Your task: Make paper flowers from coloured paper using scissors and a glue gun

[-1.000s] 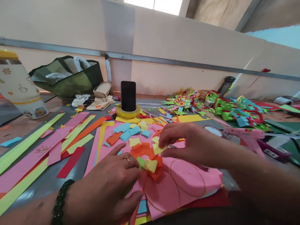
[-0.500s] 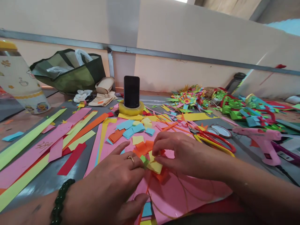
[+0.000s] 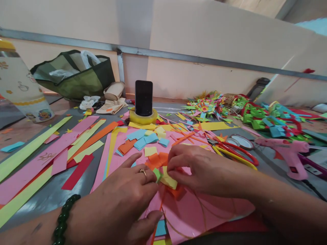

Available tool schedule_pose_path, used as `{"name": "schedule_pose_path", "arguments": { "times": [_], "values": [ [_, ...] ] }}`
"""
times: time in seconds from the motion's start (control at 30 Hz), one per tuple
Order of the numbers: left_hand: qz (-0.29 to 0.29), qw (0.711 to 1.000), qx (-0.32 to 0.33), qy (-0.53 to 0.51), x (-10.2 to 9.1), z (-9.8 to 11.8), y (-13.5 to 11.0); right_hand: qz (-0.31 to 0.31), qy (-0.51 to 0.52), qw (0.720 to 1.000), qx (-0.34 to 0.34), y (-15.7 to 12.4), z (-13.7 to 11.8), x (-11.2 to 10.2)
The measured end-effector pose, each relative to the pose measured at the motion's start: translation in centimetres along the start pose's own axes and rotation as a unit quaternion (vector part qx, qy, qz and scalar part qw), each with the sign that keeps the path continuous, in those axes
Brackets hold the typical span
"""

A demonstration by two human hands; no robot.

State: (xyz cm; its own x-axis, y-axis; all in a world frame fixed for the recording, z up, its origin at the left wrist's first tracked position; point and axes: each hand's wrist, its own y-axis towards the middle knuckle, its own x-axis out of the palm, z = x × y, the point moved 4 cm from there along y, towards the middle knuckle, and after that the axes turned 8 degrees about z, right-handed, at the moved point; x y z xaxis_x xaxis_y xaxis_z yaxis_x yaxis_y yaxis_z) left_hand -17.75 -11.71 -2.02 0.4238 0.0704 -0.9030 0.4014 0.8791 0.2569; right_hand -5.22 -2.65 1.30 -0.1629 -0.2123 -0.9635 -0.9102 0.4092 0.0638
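My left hand (image 3: 122, 200) rests on a pink paper sheet (image 3: 199, 211), its fingers pressed on a small cluster of folded paper pieces (image 3: 167, 180) in yellow, green and orange. The index finger points forward. A ring and a dark bead bracelet (image 3: 61, 221) show on that arm. My right hand (image 3: 201, 168) comes in from the right and pinches the yellow piece of the same cluster between its fingertips. Loose squares of blue, yellow and orange paper (image 3: 145, 141) lie just beyond both hands.
Long coloured paper strips (image 3: 51, 153) cover the left of the grey table. A phone (image 3: 143, 98) stands in a yellow tape roll (image 3: 143, 118). Red and yellow scissors (image 3: 237, 153) and a pink glue gun (image 3: 288, 151) lie right. A green bag (image 3: 74, 78) and a patterned bottle (image 3: 22, 88) stand behind.
My right hand has drawn back from the loose squares to the paper cluster and closed on its yellow piece. The view has tilted down a little; the left hand has stayed put.
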Motion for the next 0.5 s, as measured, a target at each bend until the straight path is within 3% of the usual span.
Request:
{"name": "schedule_pose_path", "arguments": {
  "times": [0.27,0.5],
  "values": [
    [0.002,1.000,0.015,-0.005,-0.2,0.0,0.0,0.020,-0.043,0.998,-0.044,-0.2,-0.7,-1.4],
    [0.001,1.000,0.011,0.000,-0.1,0.1,0.0,-0.018,-0.034,0.998,-0.056,0.5,-0.4,-0.4]
  ]
}}
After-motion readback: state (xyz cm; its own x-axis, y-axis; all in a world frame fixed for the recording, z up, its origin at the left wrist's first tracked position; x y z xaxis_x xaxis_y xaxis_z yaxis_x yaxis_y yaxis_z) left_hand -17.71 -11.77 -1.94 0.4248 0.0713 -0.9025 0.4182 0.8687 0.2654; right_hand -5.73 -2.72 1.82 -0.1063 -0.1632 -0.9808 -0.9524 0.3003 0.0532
